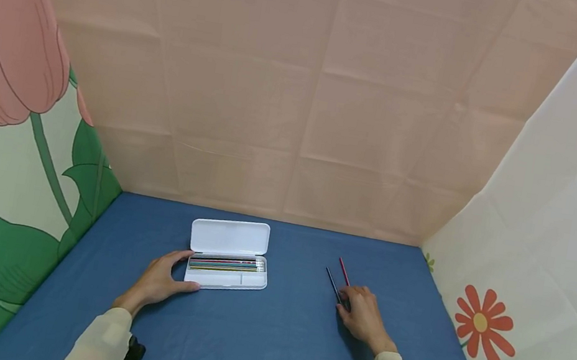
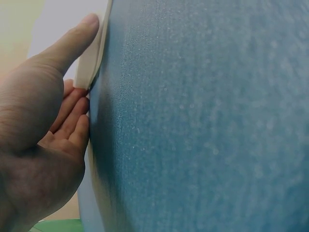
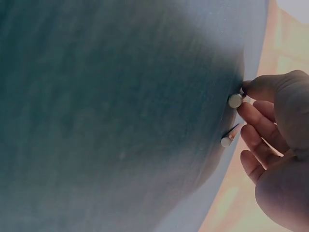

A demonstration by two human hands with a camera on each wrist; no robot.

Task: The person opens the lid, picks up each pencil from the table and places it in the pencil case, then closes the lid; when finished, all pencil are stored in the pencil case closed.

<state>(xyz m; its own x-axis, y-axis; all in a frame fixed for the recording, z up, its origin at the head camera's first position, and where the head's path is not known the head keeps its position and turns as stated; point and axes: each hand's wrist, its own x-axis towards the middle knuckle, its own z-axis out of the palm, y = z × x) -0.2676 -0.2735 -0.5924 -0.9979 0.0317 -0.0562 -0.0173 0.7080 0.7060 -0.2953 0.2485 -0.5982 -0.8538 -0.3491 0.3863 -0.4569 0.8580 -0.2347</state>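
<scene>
A white pencil case [image 1: 225, 283] lies with its lid up, several colored pencils [image 1: 224, 263] in a row inside. My left hand [image 1: 159, 278] holds the case by its left end, the thumb on the front edge and the fingers at the back left corner. In the left wrist view the thumb lies along the white case [image 2: 89, 65]. My right hand [image 1: 362, 314] pinches a dark pencil [image 1: 332, 282] low on the table, between thumb and fingertips. A red pencil [image 1: 344, 270] lies beside it, partly hidden by that hand. Two round pencil ends show in the right wrist view.
A blue cloth [image 1: 262, 346] covers the table. Behind stands a beige fabric wall [image 1: 310, 114]. Printed panels with a tulip [image 1: 22, 37] on the left and a red flower [image 1: 481, 324] on the right bound the sides.
</scene>
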